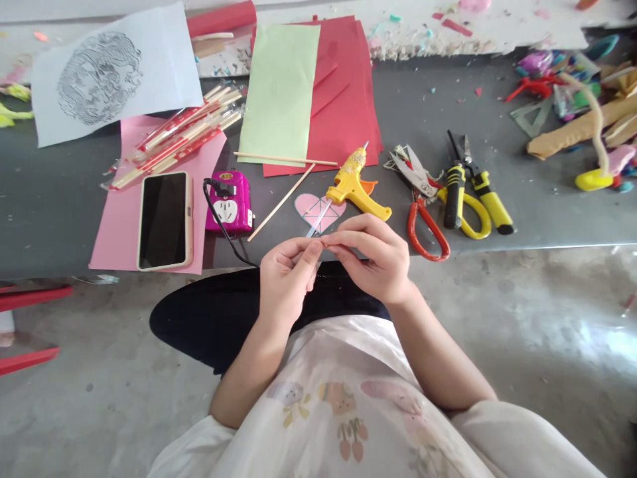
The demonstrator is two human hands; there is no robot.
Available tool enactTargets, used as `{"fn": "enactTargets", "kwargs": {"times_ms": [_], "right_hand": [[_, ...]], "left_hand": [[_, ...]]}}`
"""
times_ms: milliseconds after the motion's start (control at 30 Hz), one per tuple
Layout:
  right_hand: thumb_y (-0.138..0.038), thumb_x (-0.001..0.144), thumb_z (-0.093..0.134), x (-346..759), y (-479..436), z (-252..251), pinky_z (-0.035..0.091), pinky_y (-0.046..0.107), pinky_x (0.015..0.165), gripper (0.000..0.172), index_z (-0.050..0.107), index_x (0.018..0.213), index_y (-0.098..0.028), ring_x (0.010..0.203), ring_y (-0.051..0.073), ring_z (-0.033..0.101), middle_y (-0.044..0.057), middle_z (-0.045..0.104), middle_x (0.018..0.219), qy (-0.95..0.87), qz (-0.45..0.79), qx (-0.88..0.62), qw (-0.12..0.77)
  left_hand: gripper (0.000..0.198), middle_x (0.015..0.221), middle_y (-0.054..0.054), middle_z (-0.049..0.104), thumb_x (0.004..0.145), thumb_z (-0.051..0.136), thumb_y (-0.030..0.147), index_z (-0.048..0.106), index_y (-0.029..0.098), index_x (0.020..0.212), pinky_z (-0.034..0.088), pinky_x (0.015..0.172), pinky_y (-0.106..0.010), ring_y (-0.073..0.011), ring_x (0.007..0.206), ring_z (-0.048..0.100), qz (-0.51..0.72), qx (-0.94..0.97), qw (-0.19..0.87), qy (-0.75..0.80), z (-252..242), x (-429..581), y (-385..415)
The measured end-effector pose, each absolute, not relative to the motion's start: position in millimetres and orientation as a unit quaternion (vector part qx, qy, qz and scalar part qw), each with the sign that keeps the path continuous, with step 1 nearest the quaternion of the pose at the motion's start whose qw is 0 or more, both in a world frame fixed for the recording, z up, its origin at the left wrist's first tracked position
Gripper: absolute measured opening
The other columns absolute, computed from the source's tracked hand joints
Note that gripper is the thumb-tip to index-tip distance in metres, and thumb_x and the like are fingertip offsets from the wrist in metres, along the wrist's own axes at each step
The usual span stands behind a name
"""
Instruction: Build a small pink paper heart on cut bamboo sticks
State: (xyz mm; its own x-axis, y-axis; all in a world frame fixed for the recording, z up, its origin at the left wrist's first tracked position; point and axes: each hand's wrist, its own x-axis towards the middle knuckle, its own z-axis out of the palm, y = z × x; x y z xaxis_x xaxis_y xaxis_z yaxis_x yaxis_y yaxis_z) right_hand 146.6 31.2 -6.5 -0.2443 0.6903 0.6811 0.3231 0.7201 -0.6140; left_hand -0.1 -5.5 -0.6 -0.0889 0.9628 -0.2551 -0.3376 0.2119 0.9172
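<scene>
My left hand [288,275] and my right hand [377,257] meet at the front edge of the table, above my lap. Both are closed in a pinch, fingertips touching; whatever sits between them is too small and covered to make out. Just beyond lies a yellow hot glue gun [351,184] with a clear glue stick [318,219] in its back end. It rests partly over a pink paper heart [302,206] with dark lines. Two loose wooden sticks, one slanted [281,202] and one level [286,159], lie to the left of the gun.
Red-handled scissors [428,229] and yellow-black pliers [454,196] lie to the right. On the left are a phone [165,222], a magenta power socket [229,202] with a cable, and wrapped chopsticks [182,136]. Green paper [279,93] overlaps red paper [343,86]. Craft scraps [572,129] clutter the far right.
</scene>
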Motion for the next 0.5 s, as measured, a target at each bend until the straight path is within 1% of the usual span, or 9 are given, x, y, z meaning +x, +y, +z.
{"fn": "enactTargets", "kwargs": {"times_ms": [100,200,300,500], "right_hand": [[-0.007,0.086,0.062,146.0,31.2,-8.2,0.058,0.031,0.068,0.024,0.072,0.099,-0.024,0.076,0.015,0.065,0.003,0.065,0.086,-0.759,0.188,-0.337,0.524],[-0.006,0.084,0.063,146.1,31.3,-9.7,0.058,0.031,0.068,0.024,0.072,0.098,-0.023,0.076,0.016,0.065,0.003,0.065,0.086,-0.757,0.185,-0.342,0.525],[-0.007,0.085,0.062,145.3,31.8,-10.5,0.058,0.031,0.067,0.022,0.072,0.097,-0.023,0.075,0.015,0.065,0.003,0.064,0.085,-0.755,0.176,-0.343,0.53],[-0.009,0.085,0.062,142.4,31.8,-11.6,0.059,0.032,0.065,0.02,0.071,0.096,-0.023,0.074,0.016,0.065,0.003,0.065,0.083,-0.753,0.168,-0.35,0.531]], "left_hand": [[0.025,0.039,0.009,0.037,0.077,0.078,0.041,0.073,0.016,0.08,0.023,0.037,-0.017,-0.002,0.034,0.03,0.54,0.285,0.631,0.478,2.5,0.2,-3.7],[0.024,0.038,0.01,0.034,0.076,0.079,0.039,0.074,0.016,0.081,0.021,0.036,-0.016,-0.0008,0.033,0.026,0.532,0.269,0.656,0.463,4.4,-0.1,-2.1],[0.026,0.037,0.011,0.034,0.073,0.081,0.039,0.074,0.015,0.081,0.02,0.036,-0.016,-0.0002,0.032,0.024,0.519,0.261,0.666,0.467,4.6,-0.6,-0.3],[0.03,0.037,0.01,0.036,0.069,0.083,0.042,0.072,0.015,0.076,0.021,0.035,-0.016,-0.0008,0.032,0.026,0.51,0.261,0.657,0.49,4.5,-1.0,3.9]]}}
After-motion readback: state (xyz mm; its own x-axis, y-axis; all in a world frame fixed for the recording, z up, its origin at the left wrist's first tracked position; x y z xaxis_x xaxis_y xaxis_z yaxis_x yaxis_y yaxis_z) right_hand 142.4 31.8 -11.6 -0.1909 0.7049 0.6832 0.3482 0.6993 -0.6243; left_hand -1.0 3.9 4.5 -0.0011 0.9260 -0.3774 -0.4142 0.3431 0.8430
